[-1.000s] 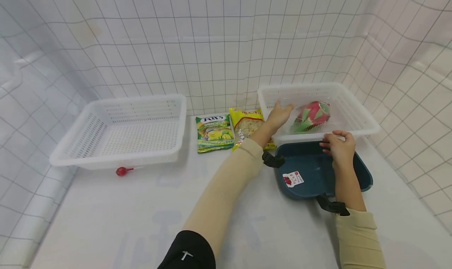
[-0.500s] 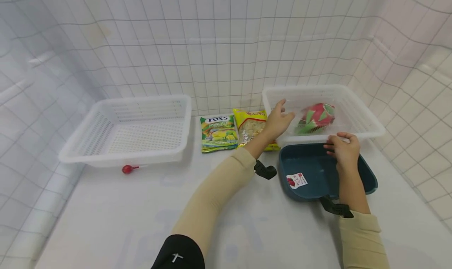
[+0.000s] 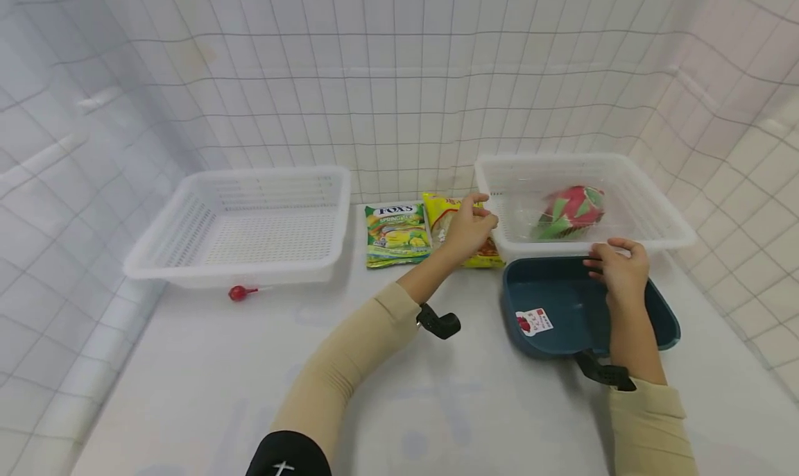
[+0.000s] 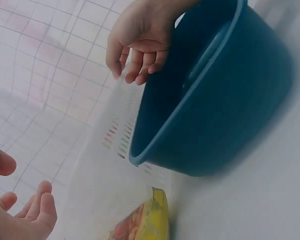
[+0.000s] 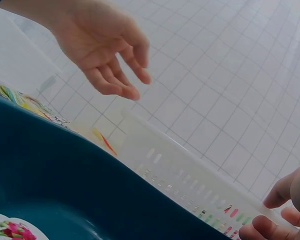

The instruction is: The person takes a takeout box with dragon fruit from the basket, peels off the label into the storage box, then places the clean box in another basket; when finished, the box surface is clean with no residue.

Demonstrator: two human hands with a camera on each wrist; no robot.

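My left hand [image 3: 469, 227] is in the air over the yellow snack bag [image 3: 442, 205], left of the right-hand white basket [image 3: 677, 234]. Its fingers are loosely bent, and nothing is between them. Inside that basket lies a red and green dragon fruit [image 3: 576, 211] in clear plastic. My right hand [image 3: 626, 271] hovers over the dark blue tub [image 3: 571, 334], its relaxed fingertips right by the basket's front rim. A small white card [image 3: 533, 321] with a dragon fruit picture lies in the tub. In the left wrist view, the right hand [image 4: 142, 42] holds nothing.
A second white basket [image 3: 246, 273] stands at the left. Just in front of it is a small red round thing [image 3: 238, 293] with a thin stem. A green Fox's candy bag [image 3: 396, 239] lies beside the yellow one. Netting [image 3: 399, 87] surrounds the white surface.
My left hand has drawn back out of the right-hand basket, leftward to above the yellow bag. The right hand keeps its place by the rim. The view has shifted slightly.
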